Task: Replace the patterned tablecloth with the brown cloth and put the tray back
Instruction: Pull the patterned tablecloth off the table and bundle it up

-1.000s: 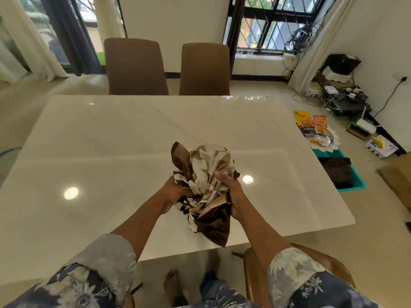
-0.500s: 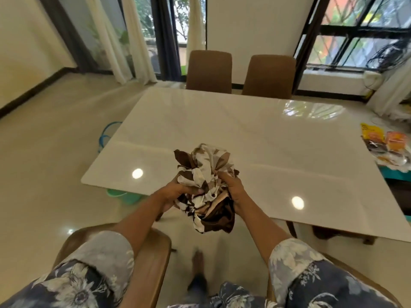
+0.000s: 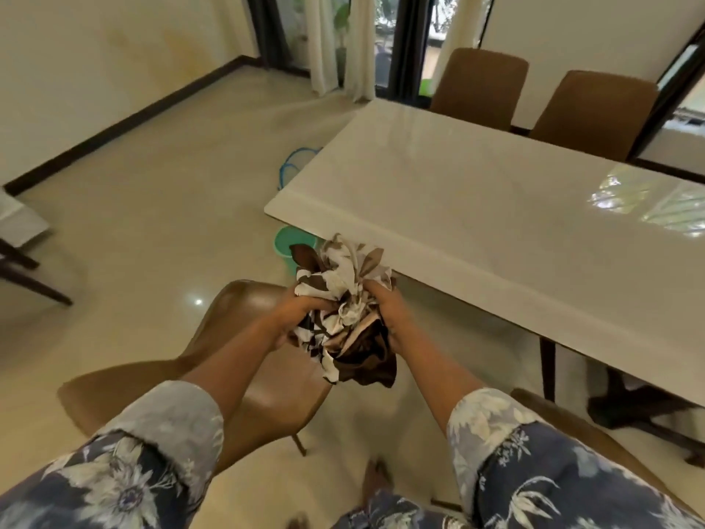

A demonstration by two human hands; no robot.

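Left hand [image 3: 301, 311]: clenched on the bundle's left side.
Right hand [image 3: 393, 318]: clenched on its right side, level with the left.
Patterned tablecloth [image 3: 343, 295]: balled between both hands, just short of the near corner.
Worktop [image 3: 496, 223]: ahead, rightward.
Green tub [image 3: 293, 244]: floor beyond bundle, under that corner; likely drop spot.

Left hand [image 3: 299, 313], right hand [image 3: 395, 318] — apparently gripping.

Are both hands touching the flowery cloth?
Touching. The head view shows the left hand and right hand both gripping the bunched cloth.
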